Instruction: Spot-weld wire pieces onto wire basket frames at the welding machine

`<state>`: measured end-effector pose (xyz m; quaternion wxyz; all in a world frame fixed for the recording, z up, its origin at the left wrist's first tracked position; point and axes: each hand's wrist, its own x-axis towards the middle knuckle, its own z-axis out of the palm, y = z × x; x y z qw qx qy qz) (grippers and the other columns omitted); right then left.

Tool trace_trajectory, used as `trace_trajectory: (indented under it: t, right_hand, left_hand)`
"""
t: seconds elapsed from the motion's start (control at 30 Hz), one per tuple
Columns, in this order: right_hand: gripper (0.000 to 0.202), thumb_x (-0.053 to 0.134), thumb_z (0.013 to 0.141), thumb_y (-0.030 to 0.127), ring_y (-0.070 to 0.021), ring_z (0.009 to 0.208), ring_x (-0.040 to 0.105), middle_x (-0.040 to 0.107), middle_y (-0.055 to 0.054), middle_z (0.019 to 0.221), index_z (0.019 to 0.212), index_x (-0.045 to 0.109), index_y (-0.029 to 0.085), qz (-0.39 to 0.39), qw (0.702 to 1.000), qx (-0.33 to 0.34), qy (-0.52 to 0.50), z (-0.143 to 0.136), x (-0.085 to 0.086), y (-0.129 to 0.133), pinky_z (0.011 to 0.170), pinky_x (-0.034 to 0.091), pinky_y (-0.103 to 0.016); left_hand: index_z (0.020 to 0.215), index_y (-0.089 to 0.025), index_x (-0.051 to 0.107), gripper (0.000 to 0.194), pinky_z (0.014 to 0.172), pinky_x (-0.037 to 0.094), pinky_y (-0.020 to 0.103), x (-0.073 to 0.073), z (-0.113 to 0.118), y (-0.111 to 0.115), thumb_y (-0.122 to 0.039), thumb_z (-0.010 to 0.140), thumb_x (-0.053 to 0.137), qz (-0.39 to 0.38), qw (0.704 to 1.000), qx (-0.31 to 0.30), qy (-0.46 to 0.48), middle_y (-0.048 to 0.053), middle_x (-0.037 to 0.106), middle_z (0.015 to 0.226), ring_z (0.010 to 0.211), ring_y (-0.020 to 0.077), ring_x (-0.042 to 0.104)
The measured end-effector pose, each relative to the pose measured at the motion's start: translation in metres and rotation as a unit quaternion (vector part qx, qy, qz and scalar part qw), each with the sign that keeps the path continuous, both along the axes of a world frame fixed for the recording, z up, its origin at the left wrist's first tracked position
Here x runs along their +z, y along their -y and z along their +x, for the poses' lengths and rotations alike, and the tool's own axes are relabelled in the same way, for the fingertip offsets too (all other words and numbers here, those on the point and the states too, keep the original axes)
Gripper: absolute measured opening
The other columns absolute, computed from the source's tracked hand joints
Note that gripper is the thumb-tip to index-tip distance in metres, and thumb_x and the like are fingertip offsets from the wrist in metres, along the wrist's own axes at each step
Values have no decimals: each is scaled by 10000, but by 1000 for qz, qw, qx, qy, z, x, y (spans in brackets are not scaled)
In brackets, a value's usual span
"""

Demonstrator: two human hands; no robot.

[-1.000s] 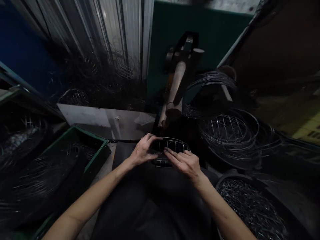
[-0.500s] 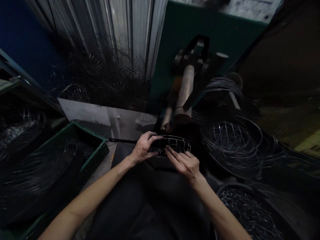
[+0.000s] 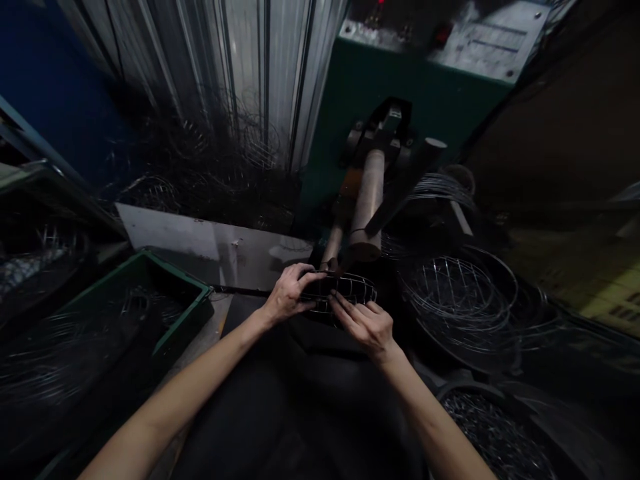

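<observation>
A small round wire basket (image 3: 356, 285) of thin metal rods is held between my two hands, just below the rods of a green machine (image 3: 450, 87). My left hand (image 3: 287, 295) grips its left rim, thumb below and fingers above. On the near right side, my right hand (image 3: 369, 324) has its fingers closed on the wires, index finger stretched along them; a small piece there cannot be made out. The far rim is close to the tip of the machine's lower rod (image 3: 332, 250); whether they touch is unclear. A thick metal cylinder (image 3: 370, 193) juts out above.
To the right, a round tub holds wire grids (image 3: 453, 287); below it a bucket (image 3: 480, 387) is full of short metal pieces. At left stands a green crate (image 3: 187, 313) with wire parts. A pale board (image 3: 215, 243) and tangled wire (image 3: 210, 153) lie beyond.
The view has tilted up, showing more of the machine's control panel. My hands and the basket sit slightly further left in view, with the basket's far rim closer to the lower rod.
</observation>
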<state>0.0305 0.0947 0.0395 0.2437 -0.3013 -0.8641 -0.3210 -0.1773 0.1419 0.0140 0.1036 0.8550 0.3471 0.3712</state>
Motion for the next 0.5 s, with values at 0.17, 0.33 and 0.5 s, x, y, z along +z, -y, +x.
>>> trace_trajectory:
  t: [0.17,0.33,0.5]
  right_hand:
    - [246,559,840,93,-66,578,506,653,-57,1128,1064,645,146,-3,1000,-10,10,6,-10,-1,569,342,-272]
    - [249,541,866,164,-74,617,521,631,-47,1176,1092,642,197,-53,997,-56,-5,-4,-20,3,606,346,-276]
    - [366,437,912,178,-77,624,533,598,-32,1231,1250,540,271,-121,986,-107,-44,-25,-18,17,616,360,-269]
  left_hand:
    - [1239,-232,458,618,917,439,422,-8,2,-3,-212,677,714,-2,1000,0,-5,94,490,1163,1094,263,489]
    - [1247,-260,456,559,963,406,440,-13,-6,-7,-269,732,674,-35,999,-14,-10,84,486,1187,1137,264,473]
    - [1300,-264,389,701,1022,356,473,-25,-37,-17,-319,687,724,-52,999,3,-6,99,421,1278,1223,285,401]
